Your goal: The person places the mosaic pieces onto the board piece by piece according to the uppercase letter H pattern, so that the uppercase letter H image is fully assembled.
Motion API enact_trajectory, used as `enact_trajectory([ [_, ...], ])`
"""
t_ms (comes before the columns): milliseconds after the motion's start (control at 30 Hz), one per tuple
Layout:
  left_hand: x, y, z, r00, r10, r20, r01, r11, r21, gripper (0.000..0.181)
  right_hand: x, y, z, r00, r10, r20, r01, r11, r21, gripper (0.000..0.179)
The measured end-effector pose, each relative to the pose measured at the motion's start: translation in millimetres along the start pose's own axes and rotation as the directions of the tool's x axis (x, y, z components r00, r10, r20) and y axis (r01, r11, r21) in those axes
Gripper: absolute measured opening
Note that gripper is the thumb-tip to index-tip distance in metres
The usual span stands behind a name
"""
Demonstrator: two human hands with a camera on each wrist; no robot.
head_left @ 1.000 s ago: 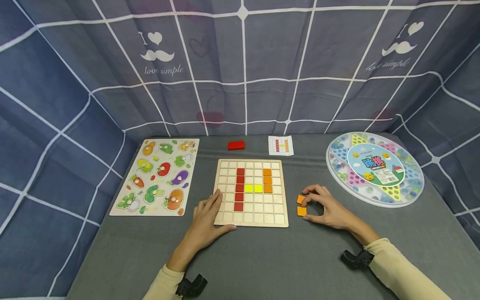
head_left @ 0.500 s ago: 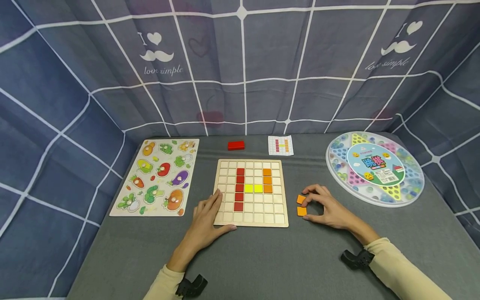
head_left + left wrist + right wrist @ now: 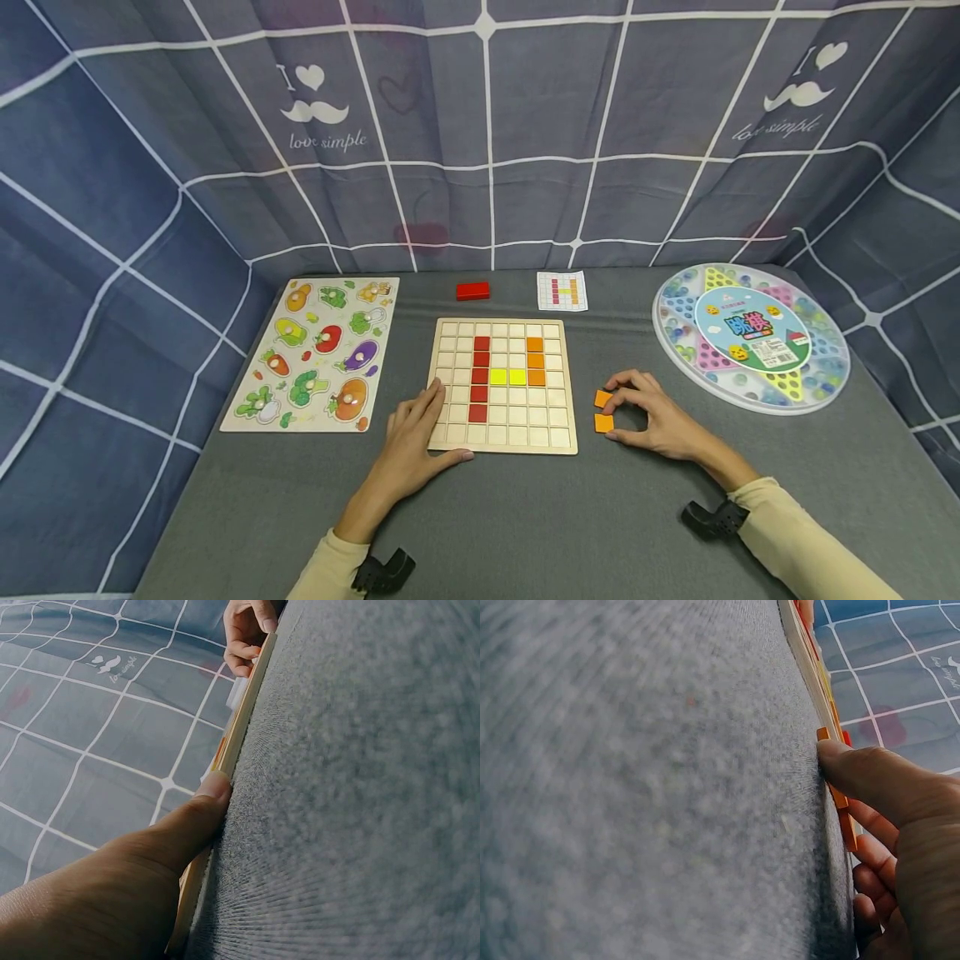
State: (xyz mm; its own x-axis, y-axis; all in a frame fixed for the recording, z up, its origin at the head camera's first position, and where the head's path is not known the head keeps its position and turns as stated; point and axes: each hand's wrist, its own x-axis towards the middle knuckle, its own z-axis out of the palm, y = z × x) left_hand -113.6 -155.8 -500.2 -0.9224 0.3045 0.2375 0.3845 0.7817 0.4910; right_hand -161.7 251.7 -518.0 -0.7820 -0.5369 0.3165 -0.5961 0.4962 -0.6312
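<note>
A square wooden grid board (image 3: pixel 507 434) lies in front of me. Its cells hold a column of several red tiles (image 3: pixel 478 375), two yellow tiles (image 3: pixel 507 377) and three orange tiles (image 3: pixel 535 362). My left hand (image 3: pixel 408 437) rests along the board's left edge, fingers stretched, thumb (image 3: pixel 214 791) on the front edge. To the right of the board, my right hand (image 3: pixel 652 417) pinches a loose orange tile (image 3: pixel 603 424) between thumb (image 3: pixel 840 754) and index finger. Just beyond that one lies another orange tile (image 3: pixel 602 399), close to the index fingertip.
Behind the board lie a red block (image 3: pixel 472 292) and a small pattern card (image 3: pixel 562 292). A vegetable puzzle board (image 3: pixel 315 354) is on the left, a round game box (image 3: pixel 750 337) on the right. A patterned cloth (image 3: pixel 540 100) hangs around the back and sides.
</note>
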Motion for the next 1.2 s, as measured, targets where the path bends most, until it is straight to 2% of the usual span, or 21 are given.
enact_trajectory([
  [133,-0.1,-1.3,0.5,1.0,0.013,-0.009,-0.013,1.0,0.004,0.105,-0.3,-1,0,1.0,0.006,-0.004,-0.006,1.0,-0.002,0.033],
  [400,-0.6,-3.1,-0.3,1.0,-0.016,0.015,0.016,1.0,-0.005,0.105,1.6,-4,-1,0.999,0.045,0.023,-0.045,0.999,-0.002,0.033],
  [800,-0.8,-0.6,0.2,1.0,0.001,-0.007,-0.001,1.0,-0.002,0.104,4.6,-9,-3,1.0,0.02,-0.013,-0.02,1.0,0.014,0.038],
  [1000,-1.0,-0.1,0.3,1.0,0.001,0.001,-0.001,1.0,-0.007,0.104,16.4,-15,1,0.999,0.048,-0.008,-0.048,0.999,0.026,0.033],
  [1200,-1.1,0.8,-0.2,1.0,0.001,-0.004,-0.001,1.0,-0.012,0.104,39.9,-23,18,0.999,0.025,-0.039,-0.023,0.998,0.051,0.029],
])
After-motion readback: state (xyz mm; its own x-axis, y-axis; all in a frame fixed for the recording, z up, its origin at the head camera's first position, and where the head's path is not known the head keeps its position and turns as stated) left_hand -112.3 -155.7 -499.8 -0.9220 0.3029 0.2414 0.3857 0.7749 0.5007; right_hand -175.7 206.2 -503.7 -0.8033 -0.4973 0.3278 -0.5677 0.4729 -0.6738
